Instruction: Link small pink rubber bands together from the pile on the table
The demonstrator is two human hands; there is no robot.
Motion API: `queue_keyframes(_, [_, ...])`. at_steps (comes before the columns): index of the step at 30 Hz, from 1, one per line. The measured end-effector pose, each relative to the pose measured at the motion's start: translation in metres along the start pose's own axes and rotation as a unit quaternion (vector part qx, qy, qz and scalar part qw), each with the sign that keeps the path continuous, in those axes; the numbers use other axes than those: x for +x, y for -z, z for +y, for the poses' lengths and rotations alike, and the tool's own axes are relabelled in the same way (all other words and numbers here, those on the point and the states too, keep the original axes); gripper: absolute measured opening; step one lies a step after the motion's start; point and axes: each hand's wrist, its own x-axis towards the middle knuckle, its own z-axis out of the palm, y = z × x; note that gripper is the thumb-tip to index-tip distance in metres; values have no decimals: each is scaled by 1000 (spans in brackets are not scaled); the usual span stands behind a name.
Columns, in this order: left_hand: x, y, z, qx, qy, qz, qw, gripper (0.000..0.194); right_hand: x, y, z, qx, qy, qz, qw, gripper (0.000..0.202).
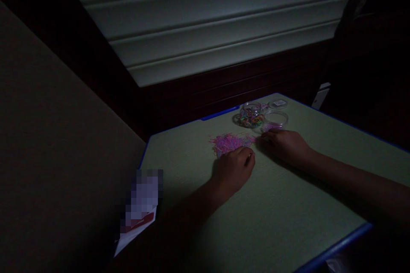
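Note:
A loose pile of small pink and purple elastic bands lies on the pale green table. My left hand is at the near edge of this pile, its fingers curled and thumb and forefinger close together. Just right of the pile, my right hand rests low over the table with its fingertips pinched beside a few stray pink bands. Whether either hand holds a band is too dark and small to make out. Behind my right hand is a clear round container with pink bands in it.
A clear jar of multicoloured rings stands toward the back of the table, near a clear lid with a white label. The table has a blue edge. A white and red item, partly pixelated, is at the left. A slatted shutter rises behind.

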Motion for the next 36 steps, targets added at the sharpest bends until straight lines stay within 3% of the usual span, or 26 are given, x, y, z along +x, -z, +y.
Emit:
queue_keyframes(14, [1,-1,-1,2,0,-2,1000,19,3,3,-4,-3,-18,-30,999,38])
queue_keyframes(26, [1,-1,0,-5,4,-4,1000,19,2,3,-6,-10,-5,-8,1000,36])
queue_keyframes(36, [1,-1,-1,-2,7,-4,1000,19,5,-2,-4,15,-16,-24,999,38])
